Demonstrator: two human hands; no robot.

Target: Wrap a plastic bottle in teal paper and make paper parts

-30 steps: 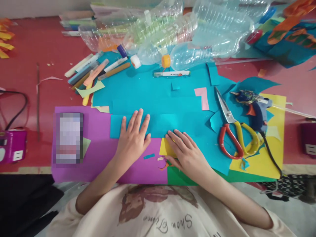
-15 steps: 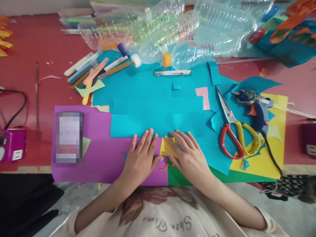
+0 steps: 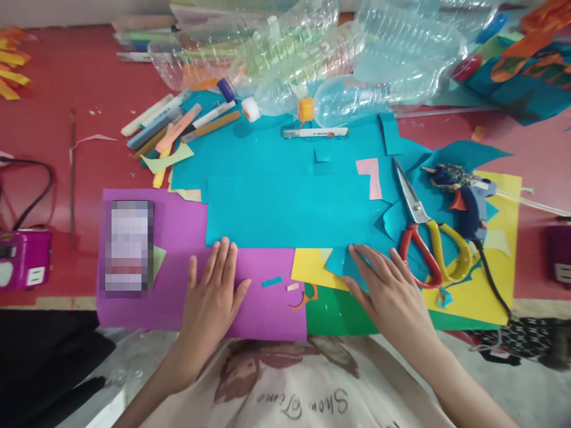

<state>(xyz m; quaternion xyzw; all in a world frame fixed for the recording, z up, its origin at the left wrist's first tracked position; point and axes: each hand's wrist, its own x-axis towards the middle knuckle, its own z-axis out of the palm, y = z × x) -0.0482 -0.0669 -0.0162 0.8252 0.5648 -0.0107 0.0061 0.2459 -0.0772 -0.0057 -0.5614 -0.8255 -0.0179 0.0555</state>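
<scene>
A long blue paper strip (image 3: 285,211) lies flat over a larger blue sheet in front of me. My left hand (image 3: 212,291) rests flat on the purple sheet (image 3: 263,315), its fingertips at the strip's lower left edge. My right hand (image 3: 390,291) lies with fingers stretched out, fingertips at the strip's lower right edge. Blue paper shows under it, beside a yellow piece (image 3: 312,267). Between my hands are a small blue scrap (image 3: 272,282) and an orange curved scrap (image 3: 307,297).
Scissors (image 3: 417,214) with red and yellow handles and a glue gun (image 3: 473,208) lie to the right. A phone (image 3: 129,246) rests at left. Several markers (image 3: 178,128) and clear plastic bottles (image 3: 352,101) fill the back. A green sheet (image 3: 339,312) lies at the front.
My hands have slid apart along the strip's lower edge, the left going left and the right going right. Scraps between them are uncovered. The line across the strip no longer shows plainly.
</scene>
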